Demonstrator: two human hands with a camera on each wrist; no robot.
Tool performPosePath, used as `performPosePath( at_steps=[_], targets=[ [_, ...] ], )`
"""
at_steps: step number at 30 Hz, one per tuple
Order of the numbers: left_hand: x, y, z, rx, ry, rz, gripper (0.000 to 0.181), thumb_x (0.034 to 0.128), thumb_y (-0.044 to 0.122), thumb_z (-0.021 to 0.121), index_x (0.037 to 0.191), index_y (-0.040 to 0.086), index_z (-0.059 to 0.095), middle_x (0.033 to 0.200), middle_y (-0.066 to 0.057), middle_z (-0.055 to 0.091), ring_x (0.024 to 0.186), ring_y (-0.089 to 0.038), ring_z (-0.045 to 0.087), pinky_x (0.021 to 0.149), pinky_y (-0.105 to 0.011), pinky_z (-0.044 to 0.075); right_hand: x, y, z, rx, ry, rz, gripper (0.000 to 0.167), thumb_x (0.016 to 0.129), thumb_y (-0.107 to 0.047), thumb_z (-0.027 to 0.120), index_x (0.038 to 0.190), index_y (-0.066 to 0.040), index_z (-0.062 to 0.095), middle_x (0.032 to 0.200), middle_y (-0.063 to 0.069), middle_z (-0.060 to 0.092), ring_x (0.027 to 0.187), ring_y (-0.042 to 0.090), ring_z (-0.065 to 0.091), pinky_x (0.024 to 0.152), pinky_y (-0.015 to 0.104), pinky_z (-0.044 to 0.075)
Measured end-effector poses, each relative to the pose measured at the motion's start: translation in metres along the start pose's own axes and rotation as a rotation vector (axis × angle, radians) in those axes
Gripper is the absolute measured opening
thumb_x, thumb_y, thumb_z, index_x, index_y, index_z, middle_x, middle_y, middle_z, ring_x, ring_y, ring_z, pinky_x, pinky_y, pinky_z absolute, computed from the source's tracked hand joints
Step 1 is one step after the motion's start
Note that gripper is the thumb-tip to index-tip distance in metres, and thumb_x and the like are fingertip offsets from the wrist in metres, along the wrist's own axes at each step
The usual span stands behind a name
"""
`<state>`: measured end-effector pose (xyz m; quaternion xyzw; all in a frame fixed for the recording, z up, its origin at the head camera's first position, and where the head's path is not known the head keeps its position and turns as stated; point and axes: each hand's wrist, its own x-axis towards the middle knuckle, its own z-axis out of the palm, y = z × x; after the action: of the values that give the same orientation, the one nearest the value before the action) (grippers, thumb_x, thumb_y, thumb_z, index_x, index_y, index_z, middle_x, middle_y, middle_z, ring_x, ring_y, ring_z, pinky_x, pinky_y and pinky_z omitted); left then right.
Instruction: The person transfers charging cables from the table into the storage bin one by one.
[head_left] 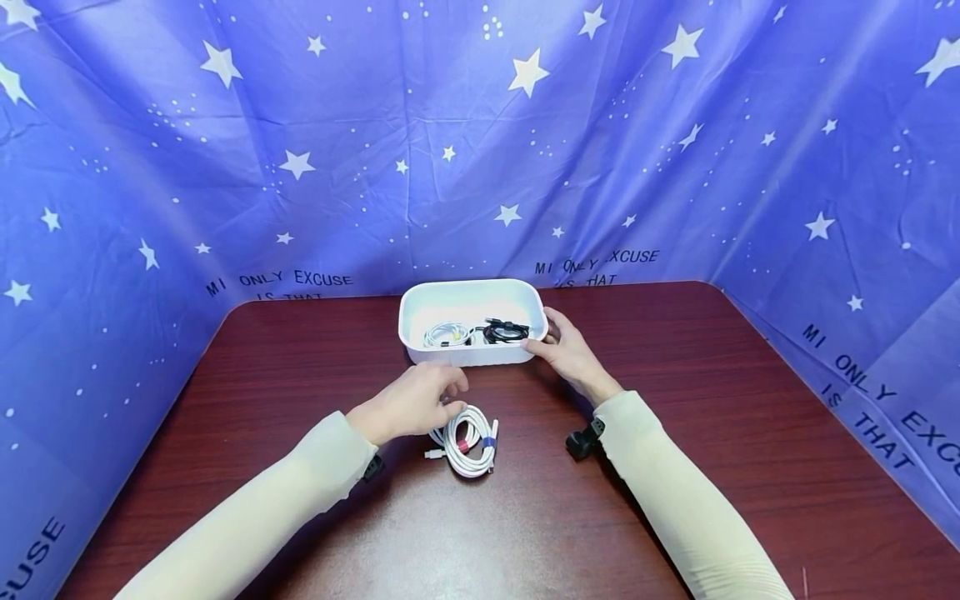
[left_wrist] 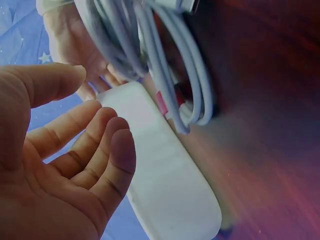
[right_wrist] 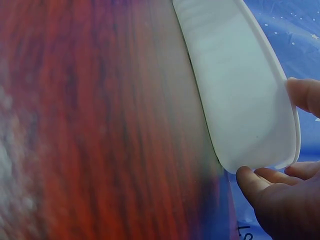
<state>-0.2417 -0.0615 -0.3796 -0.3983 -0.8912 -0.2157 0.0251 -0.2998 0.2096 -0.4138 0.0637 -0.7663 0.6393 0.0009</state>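
On the table in front of the bin lie coiled white cables [head_left: 469, 454], one bound with a blue tie and another with a red tie [left_wrist: 163, 102]. My left hand [head_left: 416, 400] hovers just over their upper left side, fingers loosely bent. In the left wrist view, nothing is between thumb and fingers of that left hand [left_wrist: 75, 155]. A white plastic bin [head_left: 472, 357] stands behind. My right hand [head_left: 573, 354] grips its right end, with the thumb at the rim. The right wrist view shows fingertips [right_wrist: 246, 175] against the bin's end wall [right_wrist: 240, 100].
Inside the bin sit a coiled white cable [head_left: 447, 334] and a coiled black cable [head_left: 506, 332]. A dark red wood-grain table [head_left: 315, 350] carries everything. Behind it and at both sides hangs a blue star-printed cloth [head_left: 420, 200], close to the bin's back.
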Motion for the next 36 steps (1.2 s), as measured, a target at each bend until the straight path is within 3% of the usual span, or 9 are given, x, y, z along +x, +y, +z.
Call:
performPosePath(
  at_steps=[10, 18, 36],
  targets=[
    [-0.003, 0.004, 0.011, 0.035, -0.041, -0.049, 0.022, 0.0795, 0.022, 0.072, 0.094, 0.007, 0.066, 0.082, -0.002, 0.064, 0.076, -0.012, 0.057, 0.071, -0.032, 0.049, 0.0, 0.002, 0.0, 0.004, 0.0, -0.005, 0.082, 0.083, -0.003, 0.069, 0.148, 0.002, 0.02, 0.143, 0.025, 0.04, 0.126, 0.033, 0.046, 0.096, 0.029, 0.044],
    [-0.003, 0.006, 0.017, 0.058, -0.063, -0.096, 0.02, 0.0787, 0.025, 0.072, 0.09, 0.01, 0.065, 0.082, 0.0, 0.06, 0.075, -0.012, 0.054, 0.069, -0.029, 0.047, 0.0, 0.002, 0.0, -0.003, 0.0, -0.008, 0.082, 0.083, -0.004, 0.069, 0.148, 0.002, 0.02, 0.143, 0.026, 0.04, 0.126, 0.033, 0.046, 0.095, 0.027, 0.045],
    [0.001, 0.011, 0.025, 0.085, -0.015, -0.138, 0.01, 0.0743, 0.015, 0.07, 0.073, 0.014, 0.061, 0.072, 0.006, 0.052, 0.07, -0.012, 0.051, 0.064, -0.032, 0.045, -0.002, -0.001, 0.0, -0.005, 0.0, 0.008, 0.082, 0.083, -0.005, 0.071, 0.148, 0.0, 0.022, 0.143, 0.024, 0.041, 0.125, 0.033, 0.047, 0.095, 0.029, 0.044]
  ],
)
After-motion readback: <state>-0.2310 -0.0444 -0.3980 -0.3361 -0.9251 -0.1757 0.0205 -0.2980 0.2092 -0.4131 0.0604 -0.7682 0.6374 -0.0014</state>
